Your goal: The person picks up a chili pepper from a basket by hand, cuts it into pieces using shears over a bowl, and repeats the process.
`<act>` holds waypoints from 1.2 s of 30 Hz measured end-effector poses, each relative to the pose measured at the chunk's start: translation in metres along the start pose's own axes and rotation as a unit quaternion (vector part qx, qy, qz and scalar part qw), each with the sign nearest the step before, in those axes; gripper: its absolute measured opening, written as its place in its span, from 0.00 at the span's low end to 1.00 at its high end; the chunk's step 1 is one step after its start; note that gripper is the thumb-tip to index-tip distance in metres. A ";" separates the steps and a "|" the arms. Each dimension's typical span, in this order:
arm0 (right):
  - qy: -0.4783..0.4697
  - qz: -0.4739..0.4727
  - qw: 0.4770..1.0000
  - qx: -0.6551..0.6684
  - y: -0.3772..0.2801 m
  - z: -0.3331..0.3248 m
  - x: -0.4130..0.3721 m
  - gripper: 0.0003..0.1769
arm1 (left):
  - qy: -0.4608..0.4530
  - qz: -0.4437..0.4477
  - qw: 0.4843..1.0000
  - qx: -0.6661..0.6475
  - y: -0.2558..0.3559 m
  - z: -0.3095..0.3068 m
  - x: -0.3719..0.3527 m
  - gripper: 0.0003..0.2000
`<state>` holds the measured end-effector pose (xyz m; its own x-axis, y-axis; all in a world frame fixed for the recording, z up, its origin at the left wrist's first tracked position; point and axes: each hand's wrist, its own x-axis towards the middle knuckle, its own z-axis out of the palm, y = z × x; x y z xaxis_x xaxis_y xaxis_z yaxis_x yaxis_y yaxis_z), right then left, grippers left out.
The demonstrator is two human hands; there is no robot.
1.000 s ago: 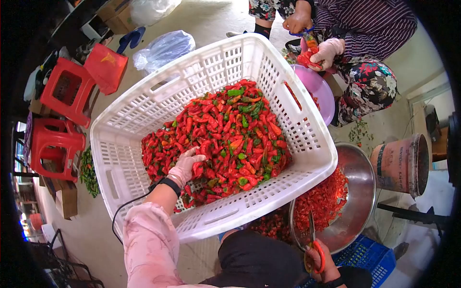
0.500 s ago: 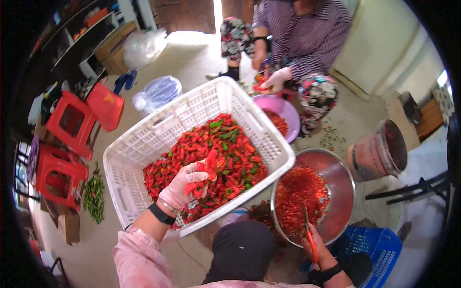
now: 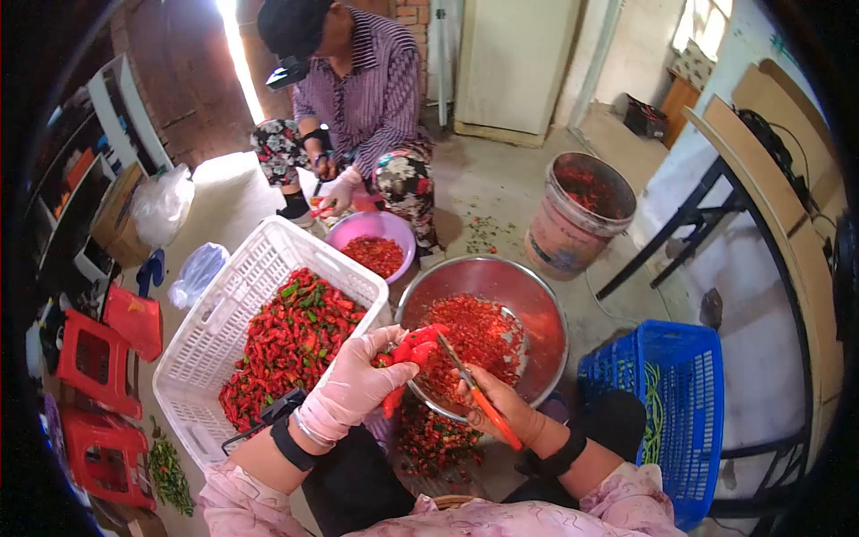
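Observation:
My left hand (image 3: 353, 389), in a thin clear glove, is closed around several red chili peppers (image 3: 417, 347) above the near left rim of a steel bowl (image 3: 548, 313). My bare right hand (image 3: 508, 407) grips scissors (image 3: 490, 412) with orange handles. Their blades point up and left and meet the tips of the held peppers; whether the blades are apart is hard to see. Chopped red pepper (image 3: 474, 333) lies in the bowl. To the left, a white plastic crate (image 3: 240, 261) holds whole red peppers (image 3: 288, 345) with some green ones.
Opposite me a seated person (image 3: 371, 98) works over a purple basin (image 3: 400, 231) of chopped pepper. A stained bucket (image 3: 568, 228) stands behind the bowl, a blue basket (image 3: 698, 403) at right, red stools (image 3: 94, 358) at left. Pepper scraps (image 3: 438, 438) lie below the bowl.
My left hand has moved right from over the crate to the bowl, carrying peppers. The scissors have risen to meet them. My view has swung to the right and up.

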<state>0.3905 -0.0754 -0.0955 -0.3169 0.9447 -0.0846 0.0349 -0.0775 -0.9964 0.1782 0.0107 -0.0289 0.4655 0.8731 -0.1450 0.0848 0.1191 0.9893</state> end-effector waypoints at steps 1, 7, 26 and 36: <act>-0.001 0.059 0.995 0.077 0.002 -0.002 -0.004 0.36 | 0.000 0.015 0.999 0.052 -0.001 0.008 0.000 0.20; 0.045 -0.043 0.997 -0.036 0.000 -0.012 -0.029 0.25 | -0.011 0.020 0.999 0.030 -0.020 0.045 0.002 0.21; -0.012 0.040 0.978 0.206 0.025 -0.010 -0.066 0.24 | 0.048 -0.133 0.859 -0.492 -0.104 0.073 -0.022 0.09; 0.060 0.071 0.995 -0.036 0.010 -0.006 -0.067 0.25 | 0.053 -0.139 0.894 -0.423 -0.080 0.078 -0.026 0.08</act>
<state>0.4178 -0.1373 -0.0997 -0.1880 0.9575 -0.2190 0.1403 -0.1945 -0.9708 0.2275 -0.0584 -0.1060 0.4411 0.7880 -0.4295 -0.5332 0.6150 0.5809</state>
